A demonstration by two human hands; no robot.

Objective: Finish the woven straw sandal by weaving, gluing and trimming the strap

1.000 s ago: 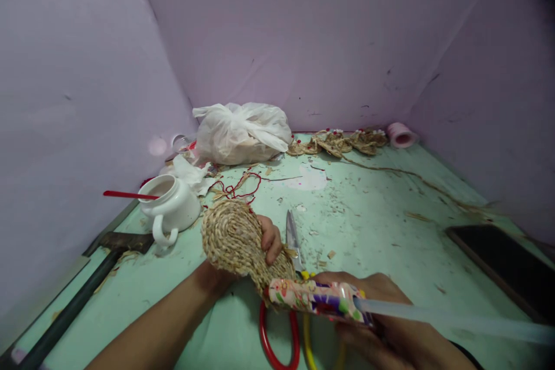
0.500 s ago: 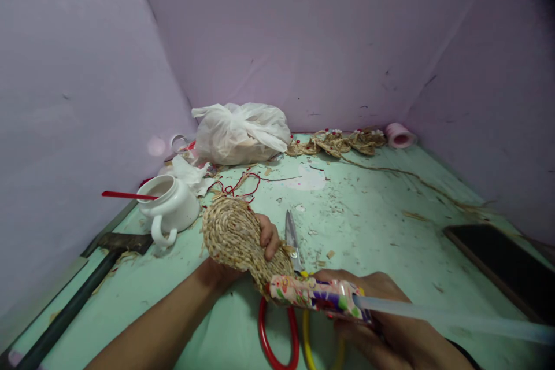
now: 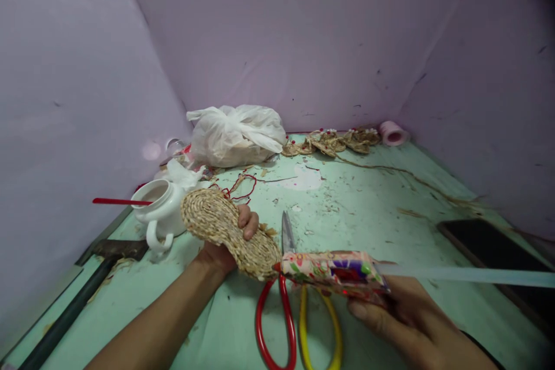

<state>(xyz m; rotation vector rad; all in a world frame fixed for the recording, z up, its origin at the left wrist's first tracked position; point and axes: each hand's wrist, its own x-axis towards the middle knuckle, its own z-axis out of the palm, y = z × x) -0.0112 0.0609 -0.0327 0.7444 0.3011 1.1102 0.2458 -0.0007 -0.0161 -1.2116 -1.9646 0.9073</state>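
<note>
My left hand [image 3: 222, 254] is closed round a woven straw sole [image 3: 225, 222], shaped like a shoe's, its fingers curled over the far edge. My right hand [image 3: 411, 315] grips a glue gun [image 3: 329, 270] covered in floral wrapping. A long translucent glue stick [image 3: 468, 274] sticks out of its back end. The gun's red tip points left, at the near right end of the sole; I cannot tell whether they touch. Below the gun lie scissors [image 3: 286, 300] with one red and one yellow handle, partly hidden by it.
To the left stand a white mug [image 3: 162, 208] holding a red stick and a hammer [image 3: 95, 277]. A tied white plastic bag [image 3: 238, 136], woven straw pieces [image 3: 329, 143] and a pink spool [image 3: 393, 134] line the back wall. A dark phone [image 3: 494, 254] lies at right, red thread [image 3: 247, 188] mid-table.
The sole has shifted left and turned so its full length shows. The glue gun has moved slightly up and right, uncovering more of the scissors' handles. The view has shifted slightly.
</note>
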